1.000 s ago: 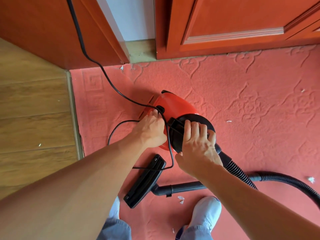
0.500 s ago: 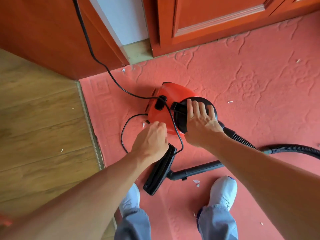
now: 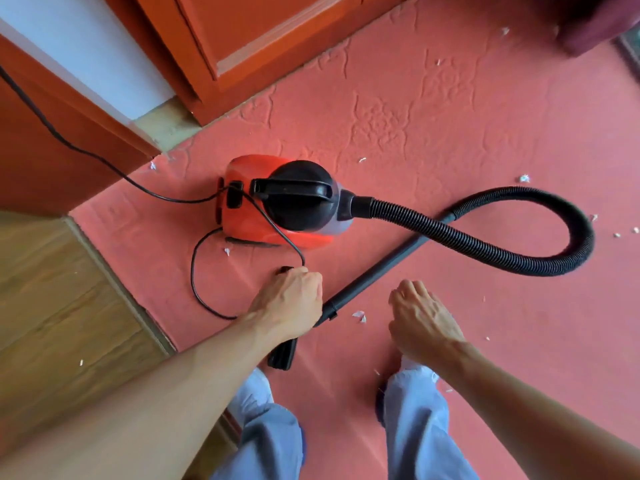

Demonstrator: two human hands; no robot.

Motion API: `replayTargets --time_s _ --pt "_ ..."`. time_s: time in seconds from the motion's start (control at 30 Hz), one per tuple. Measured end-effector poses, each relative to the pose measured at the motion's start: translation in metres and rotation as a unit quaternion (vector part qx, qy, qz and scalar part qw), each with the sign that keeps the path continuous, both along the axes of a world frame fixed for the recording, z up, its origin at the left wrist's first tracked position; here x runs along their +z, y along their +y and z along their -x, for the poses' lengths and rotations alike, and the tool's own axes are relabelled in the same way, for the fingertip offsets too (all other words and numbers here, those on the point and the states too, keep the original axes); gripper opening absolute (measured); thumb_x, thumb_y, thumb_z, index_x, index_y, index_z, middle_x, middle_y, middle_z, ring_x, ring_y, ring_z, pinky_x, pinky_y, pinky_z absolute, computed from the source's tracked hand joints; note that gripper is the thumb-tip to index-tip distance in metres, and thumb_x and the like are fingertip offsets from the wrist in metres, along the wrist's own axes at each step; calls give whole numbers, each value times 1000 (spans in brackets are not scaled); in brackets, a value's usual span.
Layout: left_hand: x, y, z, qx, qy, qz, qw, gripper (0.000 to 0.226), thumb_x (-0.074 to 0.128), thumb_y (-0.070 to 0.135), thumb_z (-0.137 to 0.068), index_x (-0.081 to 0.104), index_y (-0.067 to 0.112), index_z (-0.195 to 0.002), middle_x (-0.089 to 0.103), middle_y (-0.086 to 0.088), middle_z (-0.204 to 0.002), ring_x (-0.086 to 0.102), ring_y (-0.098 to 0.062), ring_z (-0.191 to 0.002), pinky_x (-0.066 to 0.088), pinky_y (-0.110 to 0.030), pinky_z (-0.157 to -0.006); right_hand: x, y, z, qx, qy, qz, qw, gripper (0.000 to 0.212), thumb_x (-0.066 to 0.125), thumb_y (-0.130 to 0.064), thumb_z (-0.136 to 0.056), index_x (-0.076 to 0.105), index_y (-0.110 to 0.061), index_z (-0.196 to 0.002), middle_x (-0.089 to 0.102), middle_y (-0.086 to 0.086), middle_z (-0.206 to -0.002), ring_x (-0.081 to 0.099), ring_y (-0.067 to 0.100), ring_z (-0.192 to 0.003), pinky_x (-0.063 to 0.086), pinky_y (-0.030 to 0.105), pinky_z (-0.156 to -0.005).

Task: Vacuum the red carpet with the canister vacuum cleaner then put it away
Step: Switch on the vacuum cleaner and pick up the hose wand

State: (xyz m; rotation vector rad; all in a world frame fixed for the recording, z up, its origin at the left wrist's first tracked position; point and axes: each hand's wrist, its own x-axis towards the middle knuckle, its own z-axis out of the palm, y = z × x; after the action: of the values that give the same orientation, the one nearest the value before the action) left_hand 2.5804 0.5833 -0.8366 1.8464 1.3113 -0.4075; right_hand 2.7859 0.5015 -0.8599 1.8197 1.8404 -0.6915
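The red canister vacuum [image 3: 244,225] with a black top handle [image 3: 291,192] stands on the red carpet [image 3: 433,133]. Its ribbed hose [image 3: 485,247] loops right and back to the black wand [image 3: 381,268], which lies on the carpet and ends in the floor nozzle [image 3: 282,356]. My left hand [image 3: 287,303] is over the nozzle, fingers curled round the black power cord [image 3: 104,164] that loops from the vacuum. My right hand [image 3: 422,320] hovers beside the wand, fingers loose, holding nothing. Small white scraps [image 3: 360,315] dot the carpet.
Wooden floor [image 3: 52,306] borders the carpet on the left. Orange-red doors or cabinet fronts [image 3: 242,29] stand at the back, with the cord running up past the left one. A dark object [image 3: 595,22] sits at the top right. My legs are below.
My right hand has let go of the vacuum's handle and drawn back toward me. My left hand stays low at the nozzle and cord. The view has pulled back and turned right.
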Motion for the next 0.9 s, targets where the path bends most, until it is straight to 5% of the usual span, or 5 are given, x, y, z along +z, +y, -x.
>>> replayTargets --time_s 0.3,0.37,0.43,0.6,0.9 --pt "-56 -111 0 47 55 79 994 24 42 12 -96 66 8 -96 69 -8 -106 65 -31 -101 51 -42 -88 -51 -80 -3 -290 133 133 938 26 54 -15 -87 68 -3 -106 63 15 -111 59 32 -107 48 36 -92" --pt "-69 -133 2 41 77 85 993 23 42 13 -96 65 9 -97 67 -7 -106 64 -29 -101 50 -42 -88 -59 -79 -5 -516 248 120 811 16 57 -7 -88 67 4 -94 66 18 -89 64 35 -86 54 46 -87" --pt "-74 -148 -2 34 86 89 992 23 41 13 -97 64 10 -98 65 -5 -107 63 -27 -100 50 -42 -88 -62 -69 -23 -715 360 69 596 11 54 -3 -92 62 3 -94 61 17 -94 64 35 -84 57 47 -84" --pt "-58 -150 -27 6 77 79 994 22 40 12 -97 62 14 -100 61 0 -111 62 -24 -101 50 -40 -90 -45 -23 -120 -838 457 -101 280 49 59 -14 -92 40 -9 -137 45 22 -125 55 38 -116 56 49 -87" --pt "-36 -85 -122 109 -18 22 994 21 50 10 -92 66 20 -81 59 12 -62 65 -9 -63 47 -27 -63 -27 7 -216 -827 458 -141 293 27 72 -28 -87 60 -16 -108 65 9 -114 63 25 -105 55 51 -85"
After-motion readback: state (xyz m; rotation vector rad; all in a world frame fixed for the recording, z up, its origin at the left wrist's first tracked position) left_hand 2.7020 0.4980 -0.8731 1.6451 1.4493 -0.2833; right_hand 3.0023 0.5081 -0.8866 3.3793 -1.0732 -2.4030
